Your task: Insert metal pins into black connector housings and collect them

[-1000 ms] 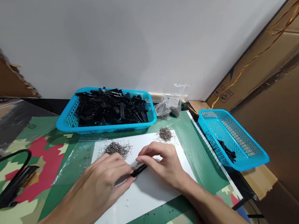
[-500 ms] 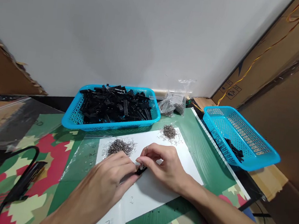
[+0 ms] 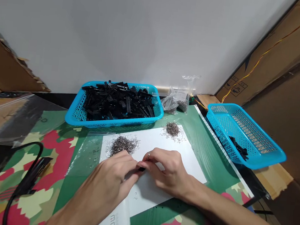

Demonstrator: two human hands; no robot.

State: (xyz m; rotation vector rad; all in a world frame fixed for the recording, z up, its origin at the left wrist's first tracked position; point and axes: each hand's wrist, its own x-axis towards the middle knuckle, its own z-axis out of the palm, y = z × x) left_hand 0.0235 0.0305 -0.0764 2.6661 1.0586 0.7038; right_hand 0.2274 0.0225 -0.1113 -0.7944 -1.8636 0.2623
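Over the white sheet, my left hand (image 3: 113,176) is closed, pinching a small black plastic piece (image 3: 141,169) between thumb and fingers. My right hand (image 3: 166,171), with a ring on one finger, meets it there; its thumb and forefinger press on the same piece. The fingers hide most of that piece, and any tiny part between them cannot be made out. Just beyond my left hand lies a pile of small bent metal wires (image 3: 123,145). A smaller pile of such wires (image 3: 172,129) sits farther back on the white sheet (image 3: 151,198).
A blue basket (image 3: 111,123) heaped with black plastic pieces stands at the back. Another blue basket (image 3: 264,162) at right holds several black pieces. Plastic bags of metal bits (image 3: 181,103) lean near the wall. A white device (image 3: 117,221) and a black cable (image 3: 9,201) are in front.
The right fingertips have come down and closed against the black piece, covering more of it. The whole view has shifted slightly; the baskets and piles otherwise look the same.
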